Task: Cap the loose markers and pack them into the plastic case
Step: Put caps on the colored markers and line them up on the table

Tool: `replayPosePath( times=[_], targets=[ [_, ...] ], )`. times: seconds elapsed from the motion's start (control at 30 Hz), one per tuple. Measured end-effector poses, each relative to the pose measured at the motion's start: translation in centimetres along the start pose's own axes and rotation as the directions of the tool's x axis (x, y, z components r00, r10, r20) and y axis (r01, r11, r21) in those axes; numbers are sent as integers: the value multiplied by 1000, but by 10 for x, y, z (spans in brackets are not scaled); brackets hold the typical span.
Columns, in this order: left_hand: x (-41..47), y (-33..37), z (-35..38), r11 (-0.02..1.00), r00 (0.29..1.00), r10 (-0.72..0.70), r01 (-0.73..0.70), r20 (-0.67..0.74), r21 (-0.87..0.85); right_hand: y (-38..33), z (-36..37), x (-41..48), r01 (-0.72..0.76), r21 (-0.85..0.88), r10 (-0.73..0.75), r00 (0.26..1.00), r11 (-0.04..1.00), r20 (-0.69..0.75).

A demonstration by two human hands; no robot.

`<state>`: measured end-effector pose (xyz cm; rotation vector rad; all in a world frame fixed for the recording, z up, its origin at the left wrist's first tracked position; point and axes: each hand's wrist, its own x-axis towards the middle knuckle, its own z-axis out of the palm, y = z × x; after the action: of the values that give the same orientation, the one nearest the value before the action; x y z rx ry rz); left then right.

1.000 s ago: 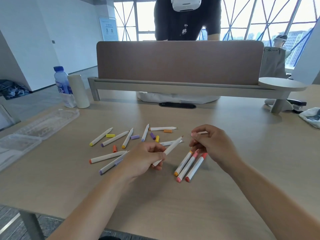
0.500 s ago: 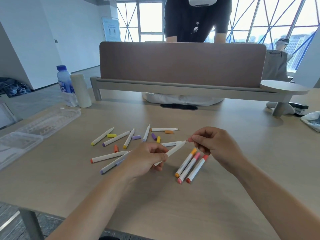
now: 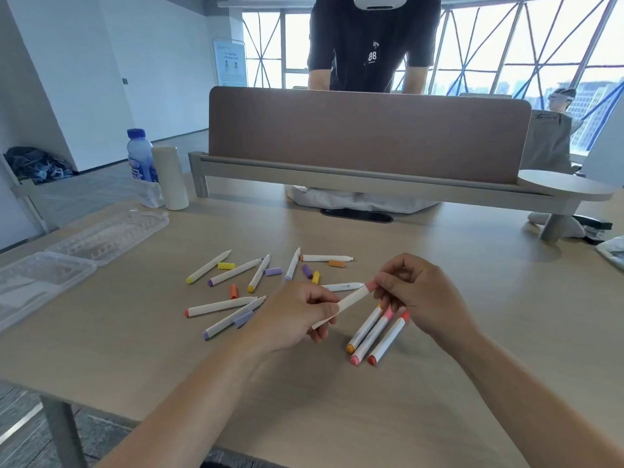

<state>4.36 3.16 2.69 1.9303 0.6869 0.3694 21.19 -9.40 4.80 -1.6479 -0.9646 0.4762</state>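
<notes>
Left hand (image 3: 297,315) fingers curled round white marker (image 3: 351,300) above table (image 3: 472,298), right hand (image 3: 418,292) pinching pink cap (image 3: 372,286) on its tip, three capped markers (image 3: 378,336) beside, loose markers (image 3: 236,271) scattered, open plastic case (image 3: 81,251) far left.

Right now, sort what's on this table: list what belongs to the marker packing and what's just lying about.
Job: marker held by left hand, pink cap pinched by right hand, uncapped markers, loose caps, three capped markers, plastic case.
Lying about: water bottle, white cylinder, desk divider.
</notes>
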Motion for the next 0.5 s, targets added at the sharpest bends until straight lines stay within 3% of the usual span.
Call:
replayPosePath(
  times=[0.17, 0.37, 0.5],
  targets=[
    [1, 0, -1, 997, 1000, 4, -5, 4, 83, 5, 6, -3, -27, 12, 27, 999, 1000, -22],
    [4, -3, 2, 998, 997, -58, 59, 48, -15, 2, 8, 9, -50, 22, 50, 999, 999, -2],
    [7, -5, 0, 998, 999, -25, 27, 47, -48, 6, 1, 23, -58, -26, 58, 998, 998, 24]
  ],
)
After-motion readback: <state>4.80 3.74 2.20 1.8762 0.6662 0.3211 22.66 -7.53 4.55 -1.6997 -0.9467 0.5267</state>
